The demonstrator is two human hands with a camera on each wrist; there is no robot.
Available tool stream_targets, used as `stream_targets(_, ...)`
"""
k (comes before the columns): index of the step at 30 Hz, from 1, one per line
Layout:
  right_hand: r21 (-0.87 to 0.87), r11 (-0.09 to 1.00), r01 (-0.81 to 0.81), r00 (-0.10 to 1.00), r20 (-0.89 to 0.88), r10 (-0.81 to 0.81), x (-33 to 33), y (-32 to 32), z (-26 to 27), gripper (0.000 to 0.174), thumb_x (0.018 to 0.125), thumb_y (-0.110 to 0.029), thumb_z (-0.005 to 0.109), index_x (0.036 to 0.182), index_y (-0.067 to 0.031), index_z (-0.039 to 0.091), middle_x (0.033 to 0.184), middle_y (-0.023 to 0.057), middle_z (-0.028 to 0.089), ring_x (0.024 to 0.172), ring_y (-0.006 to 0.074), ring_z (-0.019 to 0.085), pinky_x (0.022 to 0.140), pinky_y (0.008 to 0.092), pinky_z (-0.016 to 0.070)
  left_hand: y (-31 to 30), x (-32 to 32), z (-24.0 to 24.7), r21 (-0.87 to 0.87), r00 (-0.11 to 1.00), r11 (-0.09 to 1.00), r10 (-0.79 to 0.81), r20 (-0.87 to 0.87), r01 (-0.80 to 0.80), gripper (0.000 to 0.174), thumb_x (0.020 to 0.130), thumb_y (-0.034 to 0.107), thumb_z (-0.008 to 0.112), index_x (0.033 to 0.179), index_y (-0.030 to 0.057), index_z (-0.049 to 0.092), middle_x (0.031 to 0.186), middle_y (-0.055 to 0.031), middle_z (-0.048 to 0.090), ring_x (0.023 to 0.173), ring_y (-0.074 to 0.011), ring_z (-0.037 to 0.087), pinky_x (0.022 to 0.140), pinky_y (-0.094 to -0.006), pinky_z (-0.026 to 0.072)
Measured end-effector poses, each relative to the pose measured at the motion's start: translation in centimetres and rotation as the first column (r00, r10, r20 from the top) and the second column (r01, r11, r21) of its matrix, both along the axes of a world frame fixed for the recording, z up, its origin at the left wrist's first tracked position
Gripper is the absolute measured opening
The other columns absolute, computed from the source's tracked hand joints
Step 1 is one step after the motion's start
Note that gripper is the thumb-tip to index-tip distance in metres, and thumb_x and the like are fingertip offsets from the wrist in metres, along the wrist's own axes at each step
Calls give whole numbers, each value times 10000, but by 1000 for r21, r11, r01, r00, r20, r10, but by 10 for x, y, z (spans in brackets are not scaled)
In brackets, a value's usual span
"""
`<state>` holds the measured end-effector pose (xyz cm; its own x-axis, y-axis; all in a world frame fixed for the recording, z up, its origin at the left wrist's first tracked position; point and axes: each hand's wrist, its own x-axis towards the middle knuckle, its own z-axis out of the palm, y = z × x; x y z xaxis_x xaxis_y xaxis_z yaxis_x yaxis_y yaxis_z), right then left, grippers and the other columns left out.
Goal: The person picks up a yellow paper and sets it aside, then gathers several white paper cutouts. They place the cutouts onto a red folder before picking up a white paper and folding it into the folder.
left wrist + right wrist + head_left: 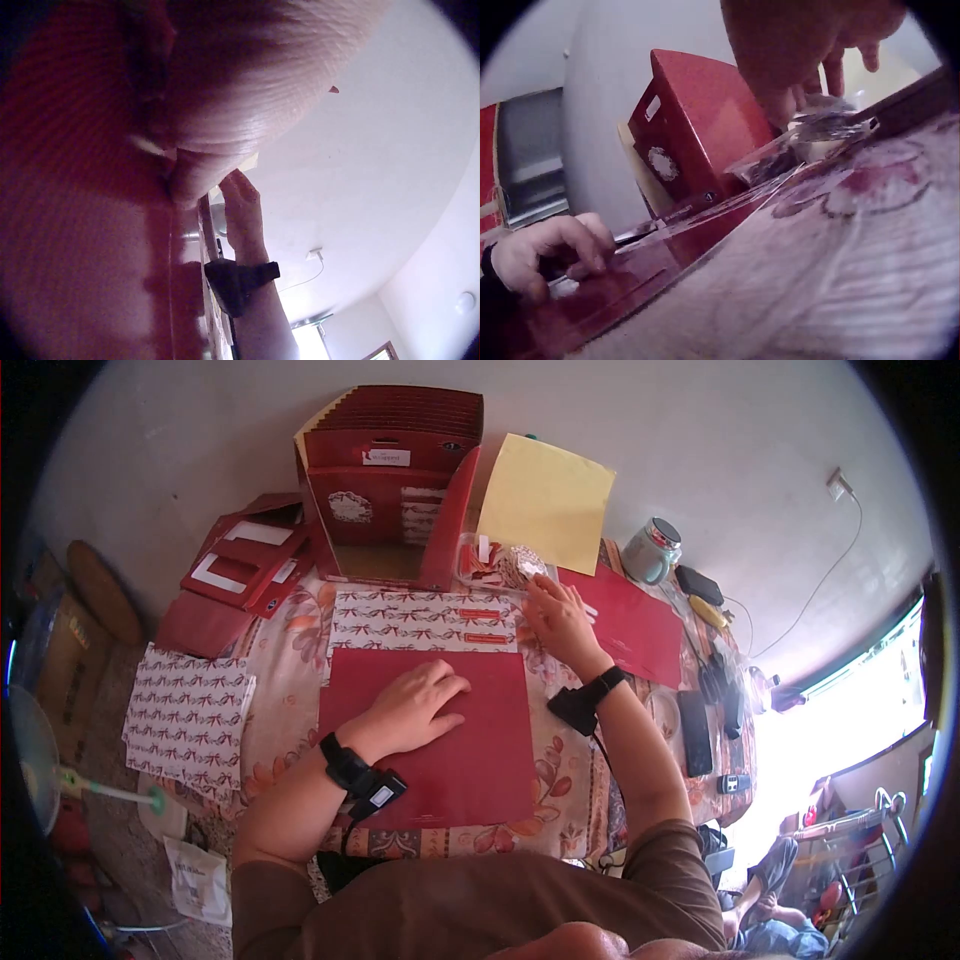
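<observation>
Where the head view looks down, the left hand (415, 705) rests, fingers relaxed and loosely bent, on a flat dark-red rectangular card sheet (440, 770) on the desk (280, 700), next to a white ribbon-printed paper sheet (400, 622). At two o'clock from it, the right hand (562, 625) reaches towards a clear plastic tray (470, 582) of small pieces; whether its fingers pinch anything, I cannot tell. With so light a touch, the smooth card sheet could slide out of line; a snagged finger could tip the tray or scatter its pieces. At twelve o'clock, a tall dark-red card box (390, 510) bears a white rectangular label (386, 457), its lettering too small to read, as is the print along the card sheet's six o'clock edge.

From the left wrist, the palm fills twelve o'clock, hiding most fingers; no writing is legible.

From the right wrist, fingers point down at the tray towards two o'clock. Since the box stands just beyond, a careless sweep might knock it; its label stays unreadable.
</observation>
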<state>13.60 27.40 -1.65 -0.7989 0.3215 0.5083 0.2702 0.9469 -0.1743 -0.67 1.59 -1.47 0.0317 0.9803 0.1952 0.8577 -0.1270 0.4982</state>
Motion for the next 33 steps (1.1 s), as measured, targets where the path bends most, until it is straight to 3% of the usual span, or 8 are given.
stream_targets(5, -247, 968, 44, 998, 64, -29, -2, -11, 5, 437, 856, -255, 592, 1264, -107, 540, 1314, 191, 460, 1175, 367, 482, 1006, 435, 359, 0, 0, 0, 2, 1000, 1000, -2, 12, 2, 365, 826, 236, 661, 1132, 87, 530, 1096, -114, 464, 1062, -304, 513, 914, -401, 431)
stream_targets(9, -242, 969, 54, 995, 99, -31, -4, -13, 9, 454, 849, -279, 600, 1278, -142, 538, 1348, 196, 431, 1206, 379, 455, 1008, 446, 357, -1, 0, 1, 12, 1000, 1000, -4, 0, 4, 365, 826, 230, 661, 1134, 86, 528, 1091, -114, 461, 1057, -308, 512, 908, -405, 432)
stream_targets(14, -64, 995, 75, 983, 175, -62, -6, -12, 8, 446, 866, -339, 573, 1284, -191, 525, 1371, 187, 412, 1226, 379, 427, 988, 505, 373, 0, 0, 2, 1, 1000, 1000, -5, -1, 5, 371, 830, 233, 657, 1143, 87, 522, 1096, -113, 460, 1058, -310, 511, 907, -407, 433)
stream_targets(18, -67, 989, 131, 970, 213, -114, -7, -15, 10, 449, 866, -349, 566, 1283, -186, 527, 1392, 169, 402, 1238, 369, 412, 1007, 509, 339, 0, 0, 1, -8, 1000, 1000, -3, -4, 3, 371, 835, 239, 652, 1148, 92, 521, 1100, -112, 460, 1059, -309, 511, 910, -410, 432)
stream_targets(21, -111, 991, 75, 973, 226, -48, -8, -12, 9, 461, 868, -339, 558, 1288, -151, 520, 1408, 148, 398, 1245, 352, 408, 1026, 508, 300, -1, 0, 2, -10, 1000, 1000, 2, -9, -2, 370, 835, 241, 652, 1148, 94, 522, 1099, -112, 461, 1060, -308, 511, 913, -409, 431)
stream_targets(24, -118, 992, 52, 983, 178, -31, -8, -12, 3, 489, 863, -321, 566, 1292, -91, 518, 1419, 131, 404, 1264, 329, 394, 1053, 474, 261, -1, 1, 3, -22, 1000, 1000, 9, -10, -9, 369, 831, 240, 656, 1144, 94, 524, 1098, -112, 464, 1061, -308, 511, 916, -407, 430)
stream_targets(26, -80, 997, 0, 996, 85, 6, -7, -12, 0, 473, 860, -280, 563, 1272, -55, 512, 1400, 133, 422, 1255, 326, 409, 1039, 515, 266, -1, 1, 3, -14, 1000, 1000, 8, -6, -8, 368, 829, 239, 658, 1140, 94, 525, 1098, -112, 465, 1060, -308, 511, 916, -407, 430)
stream_targets(33, -91, 996, -23, 995, -94, 14, -3, -5, 7, 476, 833, -210, 591, 1270, -38, 512, 1338, 141, 488, 1226, 332, 442, 1048, 476, 286, -1, 1, 2, 7, 1000, 1000, 3, 12, -3, 367, 820, 232, 665, 1131, 93, 528, 1091, -115, 467, 1054, -311, 510, 911, -407, 428)
